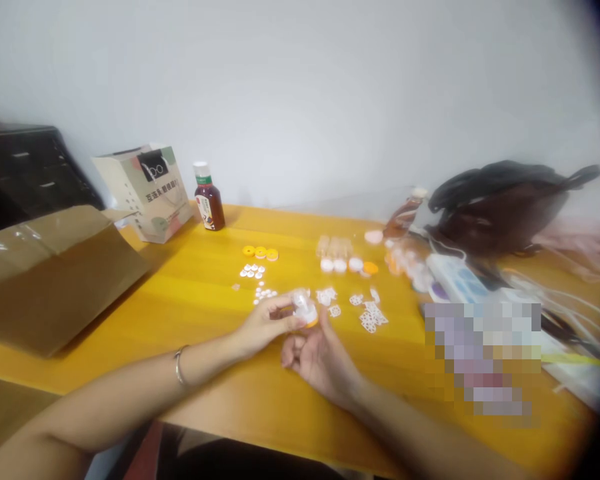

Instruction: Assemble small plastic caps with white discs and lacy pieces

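In my left hand [275, 321] is a small round cap [306, 312] with a clear plastic top, a white body and an orange rim, pinched between thumb and fingers. Close on its right is my right hand [321, 353], palm turned up and nothing visible in it; some fingers curl loosely while one digit stretches up beside the cap. Whether that digit touches it I cannot tell. Beyond my hands lie small white round pieces [253, 271], yellow rings [261, 253] in a row, and flat white lattice pieces [373, 317].
An open cardboard box [55, 273] stands at left, near a paper bag [150, 190] and a dark red bottle [210, 200]. White caps [340, 266] sit further back. At right are a power strip [457, 279], cables and a dark bag [510, 207].
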The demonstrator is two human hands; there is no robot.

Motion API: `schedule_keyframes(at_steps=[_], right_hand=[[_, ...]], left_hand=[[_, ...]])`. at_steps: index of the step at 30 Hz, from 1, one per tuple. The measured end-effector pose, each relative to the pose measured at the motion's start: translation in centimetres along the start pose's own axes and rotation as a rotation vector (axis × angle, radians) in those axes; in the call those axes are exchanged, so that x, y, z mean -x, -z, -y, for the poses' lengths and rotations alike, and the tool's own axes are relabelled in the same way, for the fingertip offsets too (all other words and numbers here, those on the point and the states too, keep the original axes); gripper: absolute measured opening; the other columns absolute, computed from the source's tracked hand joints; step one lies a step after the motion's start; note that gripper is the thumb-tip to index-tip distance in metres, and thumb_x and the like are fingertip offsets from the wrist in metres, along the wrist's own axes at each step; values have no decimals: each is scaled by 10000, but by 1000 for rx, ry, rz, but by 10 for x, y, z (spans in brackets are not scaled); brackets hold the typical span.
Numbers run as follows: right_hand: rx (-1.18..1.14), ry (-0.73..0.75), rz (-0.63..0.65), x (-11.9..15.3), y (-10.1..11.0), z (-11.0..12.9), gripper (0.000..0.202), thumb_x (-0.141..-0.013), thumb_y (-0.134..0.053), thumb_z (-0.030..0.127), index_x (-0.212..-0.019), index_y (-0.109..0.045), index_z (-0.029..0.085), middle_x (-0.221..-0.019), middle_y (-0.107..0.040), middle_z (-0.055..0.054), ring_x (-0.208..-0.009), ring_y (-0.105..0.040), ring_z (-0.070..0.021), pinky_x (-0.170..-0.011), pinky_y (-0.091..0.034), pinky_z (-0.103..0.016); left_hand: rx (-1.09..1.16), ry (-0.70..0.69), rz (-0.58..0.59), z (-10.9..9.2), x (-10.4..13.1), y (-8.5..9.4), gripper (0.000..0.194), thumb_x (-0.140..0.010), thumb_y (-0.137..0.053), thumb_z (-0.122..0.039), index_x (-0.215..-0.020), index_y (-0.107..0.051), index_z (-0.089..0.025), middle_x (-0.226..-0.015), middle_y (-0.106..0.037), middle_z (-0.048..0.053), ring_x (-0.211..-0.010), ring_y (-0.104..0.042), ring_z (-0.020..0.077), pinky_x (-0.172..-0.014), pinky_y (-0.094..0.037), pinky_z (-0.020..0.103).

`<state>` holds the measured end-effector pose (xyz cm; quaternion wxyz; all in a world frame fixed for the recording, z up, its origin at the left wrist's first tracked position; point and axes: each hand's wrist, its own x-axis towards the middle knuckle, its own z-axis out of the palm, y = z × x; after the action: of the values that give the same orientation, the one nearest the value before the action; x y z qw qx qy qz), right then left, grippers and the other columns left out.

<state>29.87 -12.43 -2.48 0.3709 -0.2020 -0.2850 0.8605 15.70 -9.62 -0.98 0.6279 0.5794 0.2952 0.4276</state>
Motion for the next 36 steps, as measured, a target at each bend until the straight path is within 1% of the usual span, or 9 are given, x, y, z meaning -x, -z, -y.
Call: schedule_keyframes(at_steps=[4,7,14,17,20,22,29,32,36], right_hand=[[11,87,-32,-1,0,0,441,-797,-410,599,-880,-543,187,-662,-571,-21,-646,-509,-155,-668,-356,-291],[-54,80,-28,0,-2,0,411,-790,-429,597,-861,-520,203,-597,-505,23,-572,-459,-129,-665,-364,-292],[150,24,-45,-1,2,2,518,-787,-270,677,-820,-502,214,-478,-433,45,-472,-405,-128,-597,-371,-302],[496,190,-221,0,10,4,548,-786,-250,681,-782,-518,202,-499,-451,28,-461,-381,-125,-520,-331,-278],[802,516,-410,3,14,13,309,-770,-522,515,-883,-489,230,-698,-506,12,-601,-440,-137,-586,-354,-273],[980,665,-441,6,14,20,365,-707,-654,378,-993,-463,256,-804,-504,3,-699,-457,-153,-654,-367,-281],[1376,711,-429,5,14,40,173,-728,-610,275,-872,-531,220,-802,-520,-25,-705,-477,-173,-656,-377,-296],[1406,806,-647,3,26,63,220,-705,-608,299,-871,-495,209,-824,-516,-29,-674,-484,-159,-630,-390,-288],[1418,880,-938,8,58,111,344,-693,-585,330,-973,-451,182,-862,-542,-49,-671,-516,-159,-624,-406,-292]], left_hand=[[27,52,33,3,1,-3,338,-739,-627,-345,-992,-585,-124,-813,-578,38,-432,-519,54,-430,-450,197],[51,110,42,7,2,-4,379,-737,-624,-357,-1035,-558,-131,-847,-575,52,-429,-532,64,-372,-427,180],[-48,-31,-19,6,0,-3,283,-733,-642,-308,-953,-607,-134,-981,-594,78,-900,-571,179,-787,-471,277],[-112,-99,-11,6,-2,0,292,-757,-620,-299,-997,-588,-136,-1017,-586,72,-963,-543,179,-884,-418,313],[-252,-165,-46,10,-4,2,310,-757,-618,-295,-1020,-578,-135,-995,-590,80,-941,-542,180,-870,-418,318],[-326,-183,-63,14,-3,1,355,-742,-631,-276,-1059,-559,-134,-1000,-592,90,-917,-551,183,-841,-432,314],[-565,-215,-61,21,0,2,606,-727,-643,-314,-1252,-369,-183,-1180,-514,132,-1077,-500,229,-929,-396,396],[-881,-347,57,14,5,3,614,-766,-598,-346,-1297,-331,-195,-1309,-407,136,-1215,-367,253,-1025,-287,441],[-1058,-452,467,9,15,-1,559,-826,-507,-398,-1305,-354,-153,-1341,-388,144,-1246,-343,240,-1052,-277,380]])
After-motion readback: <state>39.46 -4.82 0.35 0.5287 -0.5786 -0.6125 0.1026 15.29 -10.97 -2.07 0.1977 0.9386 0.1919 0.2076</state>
